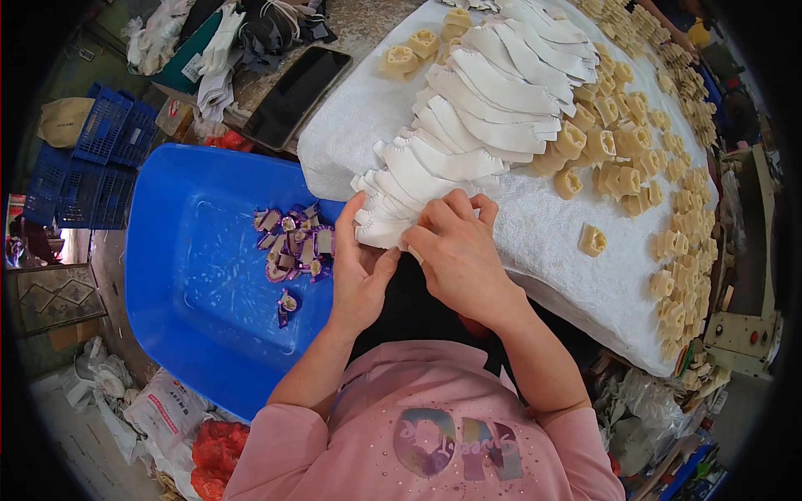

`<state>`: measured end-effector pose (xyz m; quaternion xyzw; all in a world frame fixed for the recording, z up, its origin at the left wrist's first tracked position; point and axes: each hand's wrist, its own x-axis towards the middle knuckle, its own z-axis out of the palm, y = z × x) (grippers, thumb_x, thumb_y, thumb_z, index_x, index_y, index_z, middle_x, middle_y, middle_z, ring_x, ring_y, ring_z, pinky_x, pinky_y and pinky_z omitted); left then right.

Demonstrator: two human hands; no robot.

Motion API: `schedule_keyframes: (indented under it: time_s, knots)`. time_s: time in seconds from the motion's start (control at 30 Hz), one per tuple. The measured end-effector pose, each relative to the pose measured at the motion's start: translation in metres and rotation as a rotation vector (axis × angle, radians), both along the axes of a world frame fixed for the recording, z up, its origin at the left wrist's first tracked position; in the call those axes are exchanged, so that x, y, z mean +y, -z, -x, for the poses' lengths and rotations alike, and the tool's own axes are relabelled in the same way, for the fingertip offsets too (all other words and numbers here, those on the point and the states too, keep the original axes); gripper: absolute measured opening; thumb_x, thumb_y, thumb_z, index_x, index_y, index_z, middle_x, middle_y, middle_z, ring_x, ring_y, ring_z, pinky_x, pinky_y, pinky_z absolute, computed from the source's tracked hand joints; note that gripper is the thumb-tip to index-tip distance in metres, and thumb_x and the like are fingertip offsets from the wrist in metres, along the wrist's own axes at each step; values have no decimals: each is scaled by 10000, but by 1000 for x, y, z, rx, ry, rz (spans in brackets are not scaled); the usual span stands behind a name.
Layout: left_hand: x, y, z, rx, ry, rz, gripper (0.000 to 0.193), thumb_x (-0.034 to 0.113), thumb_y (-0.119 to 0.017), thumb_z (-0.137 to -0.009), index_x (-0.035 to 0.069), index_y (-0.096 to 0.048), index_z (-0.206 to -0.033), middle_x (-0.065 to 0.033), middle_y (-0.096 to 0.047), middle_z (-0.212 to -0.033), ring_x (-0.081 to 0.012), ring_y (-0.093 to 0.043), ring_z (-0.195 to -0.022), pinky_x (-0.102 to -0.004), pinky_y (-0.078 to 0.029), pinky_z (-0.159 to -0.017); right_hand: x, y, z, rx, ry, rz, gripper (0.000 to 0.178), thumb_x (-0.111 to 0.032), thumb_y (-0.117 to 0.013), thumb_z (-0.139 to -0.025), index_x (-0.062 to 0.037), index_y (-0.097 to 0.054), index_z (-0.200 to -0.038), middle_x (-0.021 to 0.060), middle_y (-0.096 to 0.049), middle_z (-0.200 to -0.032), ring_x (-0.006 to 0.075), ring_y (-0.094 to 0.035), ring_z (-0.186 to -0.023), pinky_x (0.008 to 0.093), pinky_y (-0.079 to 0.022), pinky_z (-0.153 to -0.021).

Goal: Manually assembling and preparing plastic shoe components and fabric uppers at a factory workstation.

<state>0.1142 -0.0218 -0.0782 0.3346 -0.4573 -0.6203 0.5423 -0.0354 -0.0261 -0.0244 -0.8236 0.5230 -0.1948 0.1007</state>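
Note:
White curved strips (501, 92) with notched edges lie overlapped in a long fan across the white cloth. At the near end of this fan, my left hand (361, 280) is closed round the edge of the nearest strip (380, 231), thumb toward me. Close by on the right, my right hand (464, 259) has its fingers bent and pinched together at the same strip's edge. A small pale bit shows at those fingertips; what it is, I cannot make out. Cream hollow ring-shaped pieces (593, 240) lie loose to the right of the fan.
A blue tub (192, 334) at the left holds several purple-edged pieces (292, 246). The padded white cloth (543, 225) carries many more cream pieces along its right side. Behind the tub lie a black phone (299, 96) and white gloves (159, 37); blue crates (92, 159) stand far left.

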Motion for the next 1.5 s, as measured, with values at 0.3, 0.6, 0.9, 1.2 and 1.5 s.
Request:
schedule_keyframes:
  time_s: [0.3,0.6,0.9,1.2,1.5]
  knots:
    - [0,-5,-3,-95,-29,20,595,-10,-452,-887,34,-174,-1412,-143,-334,-1347,-225,-381,-1242,-363,-317,-1033,0,-2,0,-37,10,53,138,-38,-634,-665,-103,-630,-787,30,-527,-843,225,-479,-916,448,-267,-866]
    - [3,-10,0,-79,0,52,585,-30,-431,-881,28,-179,-1406,-152,-358,-1331,-219,-430,-1183,-349,-375,-975,-1,-2,-1,41,-2,21,147,-35,-607,-688,-137,-639,-789,24,-523,-819,214,-483,-916,440,-264,-878]
    - [2,-4,8,-152,-64,62,611,-110,-457,-853,39,-210,-1392,-173,-451,-1230,-215,-512,-1105,-336,-430,-923,-2,-1,-5,35,-35,28,118,-34,-594,-696,-84,-623,-798,49,-515,-823,234,-476,-911,439,-275,-874]
    - [-1,-7,13,-197,-177,-34,585,-123,-502,-817,35,-274,-1332,-156,-491,-1163,-191,-543,-1042,-292,-476,-839,0,15,-4,-159,-14,144,75,-65,-609,-689,-70,-578,-757,71,-490,-882,253,-457,-918,477,-251,-876]
    - [1,-8,8,-188,-211,-129,594,-101,-466,-824,45,-223,-1347,-157,-537,-1062,-199,-613,-818,-268,-515,-684,-1,-3,56,-1240,505,115,134,-38,-534,-886,-16,-535,-1019,15,-535,-890,67,-492,-815,212,-408,-729]
